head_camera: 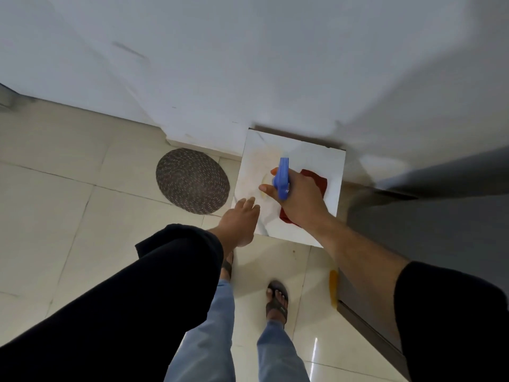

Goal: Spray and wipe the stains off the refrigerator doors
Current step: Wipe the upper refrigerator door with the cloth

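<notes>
**Clerk:** Entry one, the sprayer?

**Keeper:** Spray bottle (283,177), blue trigger head, centre of frame, above the white slab (311,158). The right hand (298,201) has its fingers wrapped round the neck, and the hand hides the bottle's body. Gripping at the neck probably puts a finger by the trigger, ready to lift and fire.

**Clerk:** Entry two, the wiper?

**Keeper:** Red cloth (318,179), lying on the slab right of centre, partly under the right hand. Nobody holds it. The left hand (242,219) holds nothing, fingers straight and loose, at the slab's left edge. It is likely placed to take the cloth.

**Clerk:** The doors?

**Keeper:** Refrigerator door (440,221), dark grey, right side of frame, well apart from the nozzle. Orange streak (333,285) by its lower edge, possibly a stain; cannot confirm.

**Clerk:** Clearances?

**Keeper:** The slab's left and near edges are free, and its far edge sits close to the wall (220,64). Round mat (192,181) lies just beside it, left of centre. Floor tiles (68,216) are open at lower left. The swing rightward to the door looks unobstructed.
</notes>
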